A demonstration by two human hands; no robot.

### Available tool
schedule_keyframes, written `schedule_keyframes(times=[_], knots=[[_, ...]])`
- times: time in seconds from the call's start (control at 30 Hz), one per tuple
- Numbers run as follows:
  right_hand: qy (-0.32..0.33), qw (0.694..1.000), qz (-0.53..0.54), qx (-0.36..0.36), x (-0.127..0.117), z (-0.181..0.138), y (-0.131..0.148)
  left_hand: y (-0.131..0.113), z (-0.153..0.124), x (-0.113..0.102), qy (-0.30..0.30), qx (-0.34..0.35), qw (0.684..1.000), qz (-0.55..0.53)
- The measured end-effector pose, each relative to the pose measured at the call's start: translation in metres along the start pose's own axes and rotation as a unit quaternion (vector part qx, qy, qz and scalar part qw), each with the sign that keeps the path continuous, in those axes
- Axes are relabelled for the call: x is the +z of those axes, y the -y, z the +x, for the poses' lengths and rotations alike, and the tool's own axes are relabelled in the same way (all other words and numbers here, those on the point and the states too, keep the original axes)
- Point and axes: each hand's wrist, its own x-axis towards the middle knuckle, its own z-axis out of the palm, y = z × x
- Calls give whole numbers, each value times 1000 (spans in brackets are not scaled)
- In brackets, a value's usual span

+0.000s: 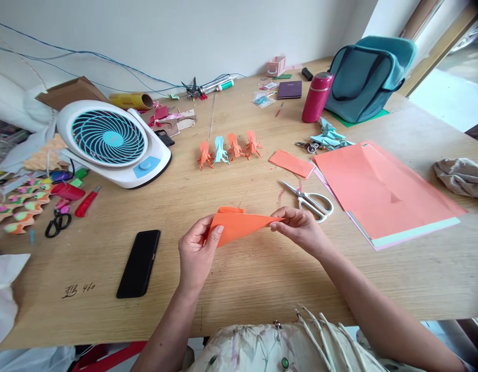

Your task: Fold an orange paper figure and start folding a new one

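Note:
A folded orange paper (241,225) is held just above the wooden table (262,279), between both hands. My left hand (196,253) pinches its left end, thumb on top. My right hand (298,227) pinches the pointed right tip with closed fingers. Behind the paper stands a row of small folded paper figures (229,147), three orange and one light blue. White-handled scissors (310,199) lie just beyond my right hand.
A black phone (139,262) lies left of my hands. A white and blue fan (112,139) sits at the back left. A stack of orange sheets (382,188) lies on the right, behind it a red flask (317,96) and a teal bag (366,75). Craft tools clutter the left edge.

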Motion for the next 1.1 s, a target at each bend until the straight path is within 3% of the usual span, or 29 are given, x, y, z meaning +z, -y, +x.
schedule_keyframes(times=[0.33, 0.5, 0.63, 0.83, 1.1], knots=[[72, 966, -239, -62, 0, -5, 15, -4, -7, 9, 39, 66, 992, 100], [56, 938, -316, -134, 8, -9, 18, -10, -11, 21, 71, 134, 975, 160], [34, 944, -284, -165, 15, -14, 21, -13, -16, 30, 95, 187, 958, 197], [13, 976, -169, -133, 20, -20, 23, -18, -20, 37, 116, 217, 947, 209], [30, 973, -144, -179, 21, -22, 25, -30, -18, 39, 121, 227, 946, 196]])
